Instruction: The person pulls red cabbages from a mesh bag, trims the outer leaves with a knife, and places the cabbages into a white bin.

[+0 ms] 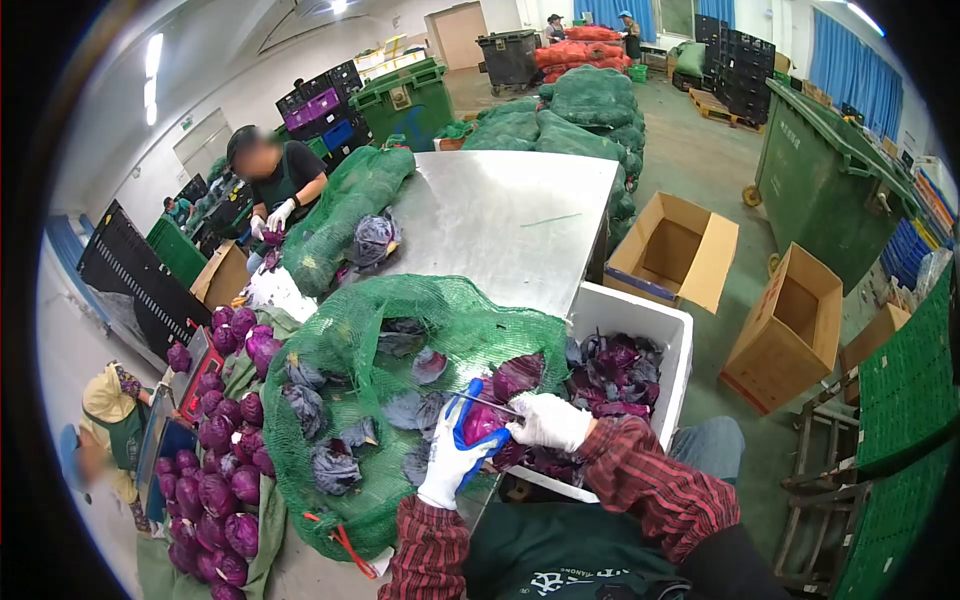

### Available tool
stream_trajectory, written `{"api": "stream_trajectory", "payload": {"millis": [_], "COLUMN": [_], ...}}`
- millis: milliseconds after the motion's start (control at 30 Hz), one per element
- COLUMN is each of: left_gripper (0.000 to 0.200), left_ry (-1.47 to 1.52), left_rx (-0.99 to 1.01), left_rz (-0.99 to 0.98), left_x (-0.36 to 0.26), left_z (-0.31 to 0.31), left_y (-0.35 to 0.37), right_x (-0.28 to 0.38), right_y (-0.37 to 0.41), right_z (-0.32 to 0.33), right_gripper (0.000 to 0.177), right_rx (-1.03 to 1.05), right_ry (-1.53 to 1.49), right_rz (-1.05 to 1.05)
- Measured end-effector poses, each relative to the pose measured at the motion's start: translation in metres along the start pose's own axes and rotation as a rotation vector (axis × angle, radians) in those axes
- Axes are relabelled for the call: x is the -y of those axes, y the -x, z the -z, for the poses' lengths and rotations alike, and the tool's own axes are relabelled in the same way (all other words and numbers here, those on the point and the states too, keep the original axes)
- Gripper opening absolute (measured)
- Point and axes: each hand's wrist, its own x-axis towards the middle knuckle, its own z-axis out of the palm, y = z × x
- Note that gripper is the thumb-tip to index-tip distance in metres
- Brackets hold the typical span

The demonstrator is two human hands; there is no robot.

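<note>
My left hand (462, 447), in a white and blue glove, is wrapped round a purple cabbage (484, 423) above the near edge of the metal table (490, 215). My right hand (550, 421), in a white glove, is closed at the cabbage's right side on a thin knife (484, 402), whose blade lies across the top of the cabbage toward my left fingers. Beneath and left of my hands spreads a green mesh bag (330, 400) with loose dark outer leaves (335, 467). Just right of the hands, a white foam box (675, 345) holds purple leaves.
Trimmed cabbages (215, 495) are piled at the left. Two open cardboard boxes (790, 330) and a green bin (820, 190) stand on the right. A person (280, 180) handles cabbage across the table; another (110, 430) is at the far left. Full mesh sacks (590, 100) lie behind the table.
</note>
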Motion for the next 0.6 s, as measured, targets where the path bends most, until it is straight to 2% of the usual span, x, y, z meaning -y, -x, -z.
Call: {"api": "stream_trajectory", "payload": {"millis": [33, 67, 133, 167, 200, 267, 300, 333, 367, 400, 467, 500, 533, 600], "left_gripper": [0.091, 0.091, 0.087, 0.087, 0.086, 0.084, 0.083, 0.082, 0.081, 0.076, 0.066, 0.057, 0.057, 0.055], "left_ry": [-0.024, -0.026, -0.403, -0.409, -0.336, -0.261, -0.244, -0.227, -0.098, 0.220, 0.419, 0.400, 0.401, 0.241], "left_rx": [0.000, -0.001, -0.009, -0.008, -0.022, -0.035, -0.076, -0.121, -0.157, -0.219, -0.256, -0.244, -0.246, -0.121], "left_rz": [-0.011, -0.012, -0.118, -0.122, -0.137, -0.146, -0.146, -0.154, -0.087, 0.026, 0.090, 0.076, 0.074, -0.142], "left_x": [0.007, 0.006, 0.004, 0.005, 0.008, 0.014, 0.019, 0.022, 0.024, 0.012, 0.009, 0.000, 0.012, 0.045], "left_z": [0.002, 0.005, 0.011, 0.013, 0.015, 0.015, 0.016, 0.018, 0.018, 0.011, 0.013, 0.011, 0.011, 0.012], "left_y": [-0.002, 0.000, 0.005, 0.007, 0.013, 0.019, 0.021, 0.020, 0.020, 0.020, 0.014, 0.014, 0.015, 0.018], "right_x": [0.010, 0.004, -0.022, -0.035, -0.037, -0.087, -0.089, -0.091, -0.088, -0.059, -0.010, 0.003, 0.018, 0.039], "right_y": [0.002, 0.002, 0.006, 0.009, 0.012, 0.021, 0.027, 0.027, 0.033, 0.033, 0.027, 0.028, 0.030, 0.027], "right_z": [0.001, 0.000, -0.005, -0.007, 0.005, -0.019, -0.019, -0.019, -0.024, -0.010, 0.014, 0.006, -0.001, -0.006], "right_gripper": [0.023, 0.023, 0.021, 0.021, 0.021, 0.020, 0.020, 0.025, 0.046, 0.046, 0.055, 0.064, 0.073, 0.084], "right_rx": [0.013, 0.012, -0.059, -0.194, -0.147, -0.238, -0.340, -0.446, -0.508, -0.505, -0.358, -0.300, -0.243, -0.097], "right_ry": [-0.013, -0.014, -0.008, -0.027, -0.294, 0.107, 0.157, 0.208, 0.144, 0.144, -0.472, -0.559, -0.646, -0.664], "right_rz": [-0.095, -0.093, -0.220, -0.309, -0.556, -0.577, -0.614, -0.642, -0.682, -0.681, -0.562, -0.477, -0.392, -0.325]}}
